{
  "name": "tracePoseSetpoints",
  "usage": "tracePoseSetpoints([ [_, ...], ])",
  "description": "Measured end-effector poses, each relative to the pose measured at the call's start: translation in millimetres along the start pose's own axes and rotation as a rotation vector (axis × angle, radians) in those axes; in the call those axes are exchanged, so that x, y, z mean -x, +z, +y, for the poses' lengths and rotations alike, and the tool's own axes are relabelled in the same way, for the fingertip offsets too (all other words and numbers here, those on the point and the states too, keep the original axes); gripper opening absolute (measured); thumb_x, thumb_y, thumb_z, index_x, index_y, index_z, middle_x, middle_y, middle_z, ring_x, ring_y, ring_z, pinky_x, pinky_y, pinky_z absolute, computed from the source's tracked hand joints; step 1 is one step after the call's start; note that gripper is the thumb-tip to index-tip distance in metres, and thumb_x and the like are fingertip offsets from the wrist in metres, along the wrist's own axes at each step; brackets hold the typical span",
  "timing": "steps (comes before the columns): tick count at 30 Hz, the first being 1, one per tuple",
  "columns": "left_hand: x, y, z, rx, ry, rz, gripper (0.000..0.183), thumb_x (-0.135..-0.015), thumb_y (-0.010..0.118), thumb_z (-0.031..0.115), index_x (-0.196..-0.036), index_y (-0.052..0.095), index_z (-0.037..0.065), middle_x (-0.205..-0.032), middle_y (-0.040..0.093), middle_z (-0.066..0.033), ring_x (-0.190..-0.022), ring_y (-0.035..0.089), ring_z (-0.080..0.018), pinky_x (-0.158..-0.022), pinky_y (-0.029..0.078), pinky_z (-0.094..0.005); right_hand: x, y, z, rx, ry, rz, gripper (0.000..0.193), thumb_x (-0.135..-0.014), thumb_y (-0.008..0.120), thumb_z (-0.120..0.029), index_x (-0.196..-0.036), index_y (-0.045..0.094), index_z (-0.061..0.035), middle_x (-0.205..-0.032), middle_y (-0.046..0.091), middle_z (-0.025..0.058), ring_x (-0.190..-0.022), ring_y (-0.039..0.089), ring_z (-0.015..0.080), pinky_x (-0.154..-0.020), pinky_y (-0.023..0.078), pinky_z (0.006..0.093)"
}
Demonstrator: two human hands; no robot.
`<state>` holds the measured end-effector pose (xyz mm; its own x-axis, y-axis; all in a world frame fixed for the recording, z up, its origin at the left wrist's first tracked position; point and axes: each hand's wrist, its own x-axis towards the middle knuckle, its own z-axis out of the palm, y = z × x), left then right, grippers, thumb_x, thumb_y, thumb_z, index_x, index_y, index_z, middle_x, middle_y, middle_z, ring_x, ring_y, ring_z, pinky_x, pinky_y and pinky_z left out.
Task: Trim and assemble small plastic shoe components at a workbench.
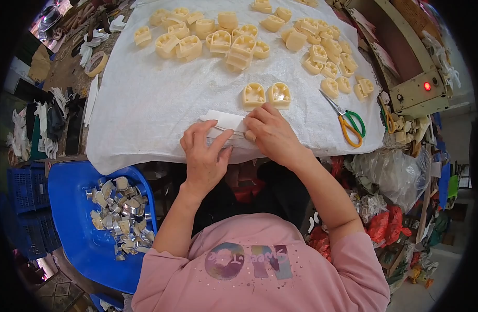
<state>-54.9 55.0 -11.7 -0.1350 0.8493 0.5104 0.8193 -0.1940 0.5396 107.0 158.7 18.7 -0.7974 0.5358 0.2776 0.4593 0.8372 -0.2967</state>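
At the near edge of the cloth-covered table, both hands are on a folded white sheet (224, 119), paper or thin cloth, I cannot tell which. My left hand (203, 152) is closed on its left and lower side, fingers bent and thumb beneath. My right hand (273, 134) grips the right end, covering much of it. Just beyond the right fingertips stand two cream moulded pieces with hollow, ribbed insides, a left one (253, 97) and a right one (279, 95). Scissors (344, 118) with one orange and one green handle lie right of my right hand.
Many similar cream pieces (218, 41) are heaped across the far table, with more at the right (330, 52). A blue tub (83, 249) of shiny metal-coloured parts stands at my left. A tape roll (96, 64) lies far left. A machine box (423, 91) with a red light borders the right.
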Motion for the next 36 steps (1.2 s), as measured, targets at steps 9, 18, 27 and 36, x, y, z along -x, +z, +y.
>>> tracePoseSetpoints([
  [9,0,8,-3,-0.069,0.070,0.050,0.035,-0.061,0.074,0.004,-0.094,0.069,0.015,-0.109,0.053,-0.0093,-0.104,0.047,-0.0285,-0.087,0.033,-0.0374,-20,-4,-21,0.398,-0.208,-0.164,0.011,-0.067,0.060,-0.010,-0.070,0.064,-0.0007,-0.073,0.058,0.0139,-0.075,0.057,0.0254,-0.063,0.050,0.0336],
  [18,4,7,3,-0.070,0.084,0.128,0.034,-0.060,0.073,0.002,-0.093,0.069,0.011,-0.108,0.051,-0.0136,-0.105,0.046,-0.0299,-0.090,0.033,-0.0398,-17,-7,-14,0.280,-0.119,-0.078,0.014,-0.067,0.061,-0.010,-0.077,0.061,0.0002,-0.077,0.058,0.0147,-0.075,0.057,0.0269,-0.063,0.049,0.0334],
  [27,0,2,-1,-0.061,0.189,-0.126,0.041,-0.062,0.067,0.000,-0.101,0.056,0.004,-0.118,0.054,-0.0112,-0.117,0.049,-0.0276,-0.094,0.034,-0.0413,20,-15,14,-0.363,0.570,0.472,0.015,-0.082,0.055,-0.003,-0.096,0.054,0.0024,-0.076,0.063,0.0155,-0.068,0.062,0.0306,-0.060,0.050,0.0345],
  [36,-18,-15,36,0.249,0.125,-0.143,0.046,-0.078,0.063,0.016,-0.120,0.053,0.001,-0.108,0.058,-0.0181,-0.103,0.055,-0.0325,-0.085,0.042,-0.0373,57,-57,-2,0.165,0.182,0.424,0.027,-0.072,0.061,-0.001,-0.098,0.055,-0.0023,-0.086,0.061,0.0111,-0.077,0.062,0.0264,-0.061,0.050,0.0334],
])
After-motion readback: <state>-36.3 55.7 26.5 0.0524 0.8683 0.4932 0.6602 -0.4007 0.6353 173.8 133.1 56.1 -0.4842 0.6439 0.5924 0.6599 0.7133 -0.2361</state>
